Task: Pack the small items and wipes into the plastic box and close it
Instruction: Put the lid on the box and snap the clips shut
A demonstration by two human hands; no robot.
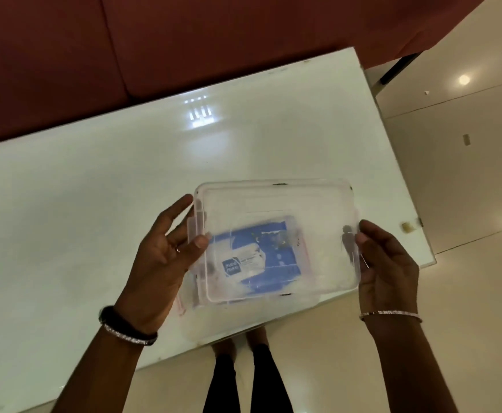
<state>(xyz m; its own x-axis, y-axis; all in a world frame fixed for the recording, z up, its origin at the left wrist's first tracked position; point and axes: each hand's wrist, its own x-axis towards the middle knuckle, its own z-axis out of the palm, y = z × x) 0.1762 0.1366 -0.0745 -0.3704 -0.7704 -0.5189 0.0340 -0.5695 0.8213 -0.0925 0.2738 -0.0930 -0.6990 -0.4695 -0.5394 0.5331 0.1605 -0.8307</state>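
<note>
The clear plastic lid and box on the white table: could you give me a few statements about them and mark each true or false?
1. Both hands hold the clear plastic lid, the left hand and right hand at opposite ends. True.
2. A blue wipes pack shows through the lid. True.
3. The clear plastic box sits on the floor. False: it rests on the glossy white table.
4. The left wrist is bare. False: it wears bracelets.
5. The lid's clips are visibly latched. False: that cannot be seen.
</note>
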